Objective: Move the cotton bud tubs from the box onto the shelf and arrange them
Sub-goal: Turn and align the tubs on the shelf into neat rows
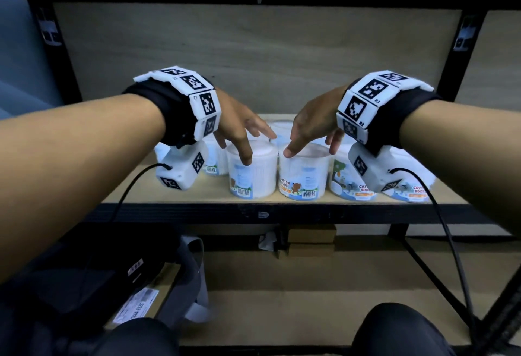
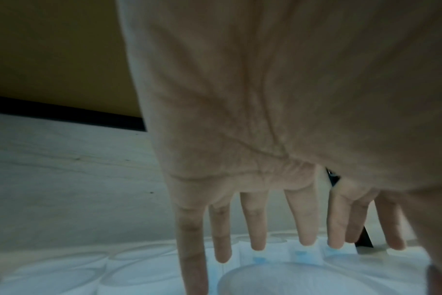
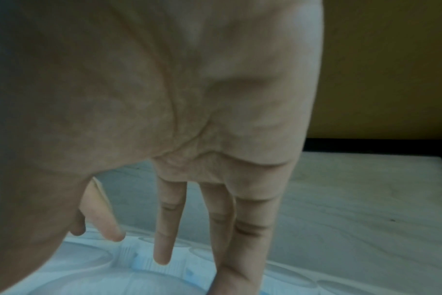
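Both the left hand [image 1: 239, 127] and right hand [image 1: 310, 127] are spread open, gripping nothing, fingertips set on two centre-frame tubs [image 1: 252, 171], presumably for aligning the row.

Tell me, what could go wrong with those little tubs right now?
The cotton bud tubs stand packed close together near the front edge of the shelf. If the left hand or right hand nudges the tub under the left fingers or its neighbour forward, one could tip off. The wrist cable hanging beside the rightmost tub might also snag it.
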`<state>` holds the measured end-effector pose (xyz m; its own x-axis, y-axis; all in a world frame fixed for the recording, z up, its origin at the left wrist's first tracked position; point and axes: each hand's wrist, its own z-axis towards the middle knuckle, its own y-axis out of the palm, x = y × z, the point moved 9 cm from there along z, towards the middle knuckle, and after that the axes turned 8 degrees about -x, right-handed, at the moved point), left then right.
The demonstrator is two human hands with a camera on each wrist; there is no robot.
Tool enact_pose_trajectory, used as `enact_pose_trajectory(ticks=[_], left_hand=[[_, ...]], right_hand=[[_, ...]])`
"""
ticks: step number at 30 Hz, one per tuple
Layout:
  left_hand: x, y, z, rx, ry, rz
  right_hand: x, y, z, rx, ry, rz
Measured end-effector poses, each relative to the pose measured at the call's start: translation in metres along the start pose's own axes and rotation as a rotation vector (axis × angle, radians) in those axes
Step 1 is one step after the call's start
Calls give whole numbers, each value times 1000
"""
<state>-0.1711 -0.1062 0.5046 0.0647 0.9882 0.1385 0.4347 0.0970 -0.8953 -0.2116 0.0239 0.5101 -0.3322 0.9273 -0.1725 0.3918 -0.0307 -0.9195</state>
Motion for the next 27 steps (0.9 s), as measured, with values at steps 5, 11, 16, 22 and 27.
enact_pose_trajectory(ticks=[5,11,16,22,27], left_hand=[[1,2,6,0,7,-7],[-1,-3,12,49,-30,-74],[-2,-6,10,174,-106,-66],[-2,-13,14,312,-245,61],[2,-14,15,359,-251,54]], right_hand=[[-4,3,8,18,-1,-16],[-4,0,5,32,-53,-7],[3,1,4,19,-118,-4],[6,6,2,-35,-177,-12],[6,9,1,-51,-189,-20]])
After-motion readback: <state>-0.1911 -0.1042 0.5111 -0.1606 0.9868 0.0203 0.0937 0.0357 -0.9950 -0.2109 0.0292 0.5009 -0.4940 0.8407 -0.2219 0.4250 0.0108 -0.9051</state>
